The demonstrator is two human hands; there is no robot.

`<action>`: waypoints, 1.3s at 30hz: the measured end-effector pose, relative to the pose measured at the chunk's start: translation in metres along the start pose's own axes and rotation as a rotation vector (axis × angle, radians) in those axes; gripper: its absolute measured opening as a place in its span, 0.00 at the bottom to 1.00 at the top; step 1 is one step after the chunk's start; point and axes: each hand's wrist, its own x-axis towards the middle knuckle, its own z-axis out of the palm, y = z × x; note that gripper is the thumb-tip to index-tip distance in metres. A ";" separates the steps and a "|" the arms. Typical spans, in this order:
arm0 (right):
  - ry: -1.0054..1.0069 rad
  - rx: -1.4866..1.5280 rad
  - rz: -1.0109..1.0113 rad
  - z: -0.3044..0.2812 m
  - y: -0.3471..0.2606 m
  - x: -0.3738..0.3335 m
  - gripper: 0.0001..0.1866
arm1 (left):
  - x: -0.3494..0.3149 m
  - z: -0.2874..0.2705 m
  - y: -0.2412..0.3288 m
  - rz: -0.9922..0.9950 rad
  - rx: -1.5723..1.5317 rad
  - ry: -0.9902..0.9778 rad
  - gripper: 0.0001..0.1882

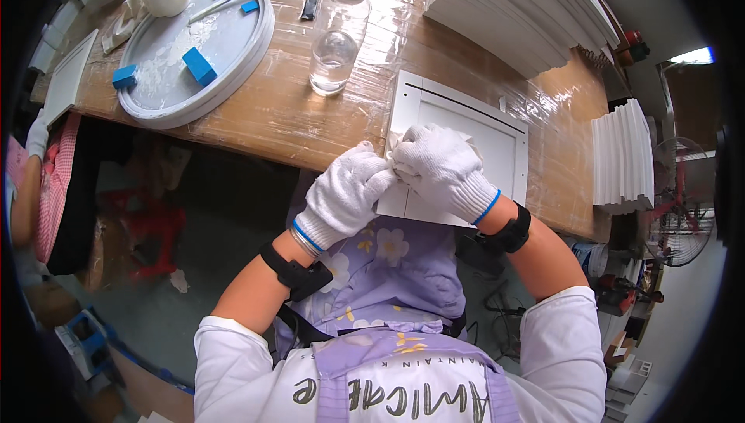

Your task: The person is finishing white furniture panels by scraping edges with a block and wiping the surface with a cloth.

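Note:
A white framed panel (500, 153) lies at the table's front edge, partly under my hands. My right hand (442, 168), in a white knit glove with a blue cuff, is closed over the panel's left part. Bits of a cream cloth (470, 142) show around its fingers, bunched beneath them. Right beside it, my left hand (348, 192), gloved the same way, is curled at the panel's left edge. The two hands meet at the fingertips. What the left fingers pinch is hidden from view.
A clear bottle (334, 54) with some liquid stands behind my hands. A round grey lid (167, 50) at left bears blue blocks, white residue and a brush. White panels are stacked at the back (512, 12) and right (623, 155). A co-worker's gloved hand (37, 136) is at far left.

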 end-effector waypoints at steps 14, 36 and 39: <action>-0.216 0.080 0.158 0.005 -0.060 -0.014 0.08 | 0.030 -0.024 -0.009 -0.343 0.298 -0.490 0.44; 0.035 0.583 0.342 0.010 -0.020 0.007 0.07 | 0.025 -0.020 -0.014 -0.239 0.150 -0.368 0.51; -0.075 0.284 0.211 0.015 -0.034 -0.005 0.07 | 0.024 -0.021 -0.015 -0.287 0.222 -0.403 0.51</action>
